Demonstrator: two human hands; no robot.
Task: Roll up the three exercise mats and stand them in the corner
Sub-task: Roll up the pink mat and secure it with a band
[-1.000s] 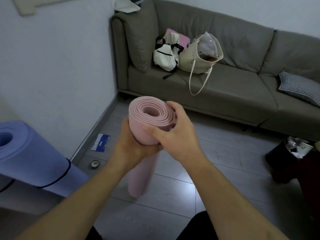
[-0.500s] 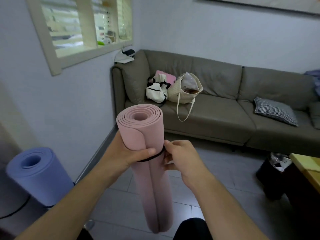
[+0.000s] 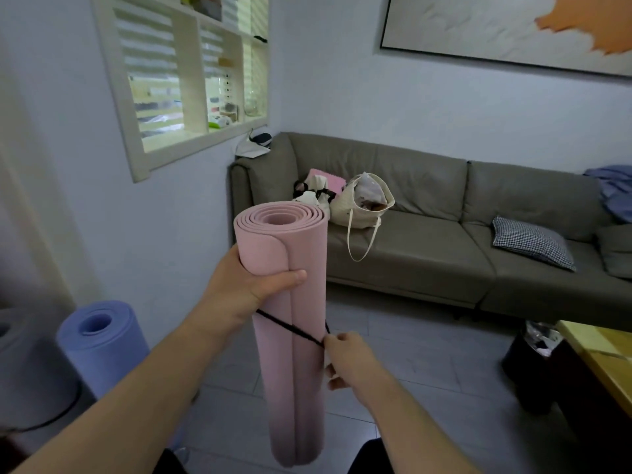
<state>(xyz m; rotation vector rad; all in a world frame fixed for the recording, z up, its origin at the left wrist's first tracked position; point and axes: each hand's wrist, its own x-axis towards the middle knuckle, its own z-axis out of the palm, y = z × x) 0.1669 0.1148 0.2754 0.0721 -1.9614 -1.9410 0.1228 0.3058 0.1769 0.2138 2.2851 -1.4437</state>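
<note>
A rolled pink mat stands upright in front of me, held off the floor. My left hand grips it near the top, thumb across the loose flap. A thin black strap runs slantwise around the roll. My right hand pinches that strap at the roll's right side, lower than the left hand. A rolled purple-blue mat stands upright by the left wall. The edge of a grey roll shows at the far left, partly out of frame.
A grey sofa runs along the back wall with bags and a checked cushion on it. A black bin and a wooden table corner sit at the right. Grey tiled floor lies between.
My view has tilted up. My right hand has pulled the black strap down the pink roll, from level beside my left thumb to a slant below it. My left hand keeps its grip.
</note>
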